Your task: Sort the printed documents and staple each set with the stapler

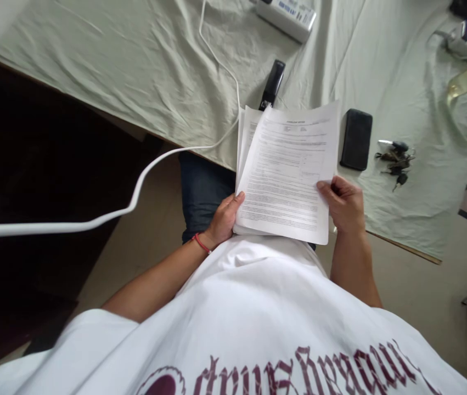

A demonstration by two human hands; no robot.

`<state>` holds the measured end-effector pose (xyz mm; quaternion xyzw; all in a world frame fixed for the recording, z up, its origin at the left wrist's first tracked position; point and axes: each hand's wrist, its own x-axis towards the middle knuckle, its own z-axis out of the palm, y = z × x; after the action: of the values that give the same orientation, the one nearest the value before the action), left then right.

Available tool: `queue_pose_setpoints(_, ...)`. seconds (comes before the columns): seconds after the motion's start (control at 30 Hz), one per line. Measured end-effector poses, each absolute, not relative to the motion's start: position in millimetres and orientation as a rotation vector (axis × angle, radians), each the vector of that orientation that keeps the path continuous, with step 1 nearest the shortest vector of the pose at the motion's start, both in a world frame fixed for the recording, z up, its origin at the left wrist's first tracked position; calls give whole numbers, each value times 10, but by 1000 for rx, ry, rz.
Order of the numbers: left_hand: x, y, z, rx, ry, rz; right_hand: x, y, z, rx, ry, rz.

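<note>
A small stack of printed paper sheets (286,170) is held between my two hands, over the near edge of the table. My left hand (225,220), with a red bracelet on the wrist, grips the stack's lower left edge, thumb on top. On the right edge, my right hand (343,202) pinches the paper between thumb and curled fingers. The top sheet sits skewed over the others, whose edges show at the left. Its text is too small to read. Beyond the top of the sheets lies a black stapler-like object (273,85), partly covered by the paper.
On the pale green tablecloth (126,71), a black phone (355,139) and a bunch of keys (396,160) lie right of the papers. A white power strip (286,17) is at the back. One white cable (134,200) runs off the table to the left.
</note>
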<state>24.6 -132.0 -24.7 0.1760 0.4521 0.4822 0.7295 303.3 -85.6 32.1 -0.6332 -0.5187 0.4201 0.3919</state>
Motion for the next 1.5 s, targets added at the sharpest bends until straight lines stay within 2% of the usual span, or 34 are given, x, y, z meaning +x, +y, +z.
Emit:
queue_pose_setpoints(0.43,244,-1289,-166,406,978,1007,3174,-911,379,-1677,-1392,991)
queue_pose_setpoints(0.87,246,-1291,-142,441,993,991,2938,-887,314,-1754,-1523,826)
queue_pose_setpoints(1.17,281,-1268,-143,348,978,982,2988,-765,234,-1839,-1768,282)
queue_pose_setpoints(1.27,278,-1257,-133,252,938,971,3019,-730,215,-1874,-1718,355)
queue_pose_setpoints(1.5,261,-1248,-129,241,856,809,3003,-658,222,-1815,-1443,773)
